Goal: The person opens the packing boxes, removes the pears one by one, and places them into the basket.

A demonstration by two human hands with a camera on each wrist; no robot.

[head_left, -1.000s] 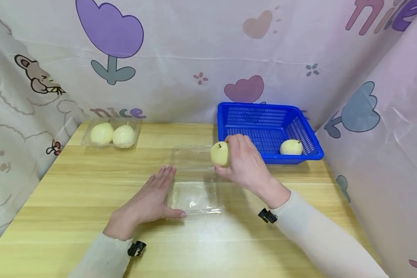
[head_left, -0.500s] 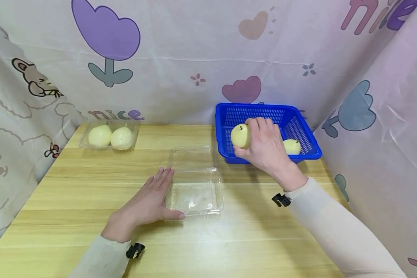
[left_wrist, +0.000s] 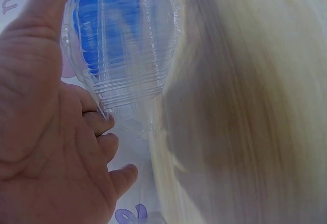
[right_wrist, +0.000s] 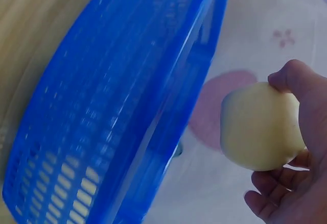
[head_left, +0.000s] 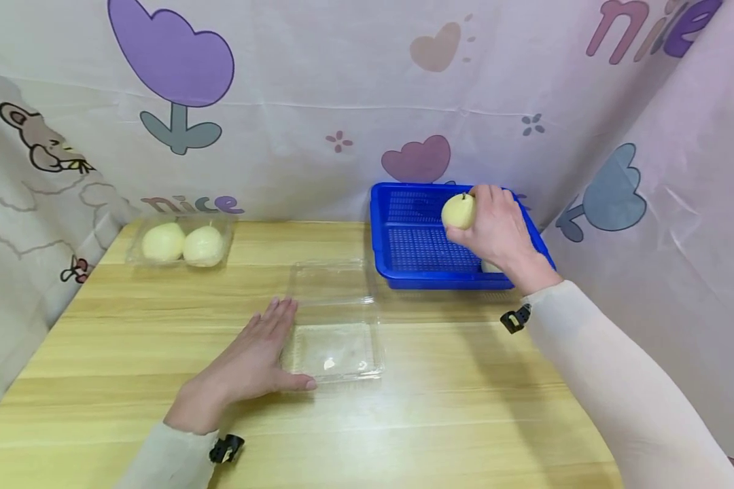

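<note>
My right hand (head_left: 498,227) holds a pale yellow pear (head_left: 459,211) by its side above the blue basket (head_left: 440,280), stem upward. In the right wrist view, the thumb and fingertips grip the pear (right_wrist: 260,127) beyond the basket's rim. A second pear (head_left: 491,266) in the basket is mostly hidden behind that hand. My left hand (head_left: 251,360) lies along the left side of a clear plastic clamshell box (head_left: 333,346), thumb at its near corner and fingers stretched forward. The box stands open, with its lid (head_left: 330,282) folded back and nothing inside.
At the back left of the wooden table (head_left: 116,360) stands another clear box (head_left: 133,252) holding two pears (head_left: 163,242). A printed curtain (head_left: 293,163) hangs behind the table and along both sides.
My right hand has carried the pear from over the clear box rightward and away from me, to above the basket. The left hand keeps its place at the box. The head view has shifted slightly.
</note>
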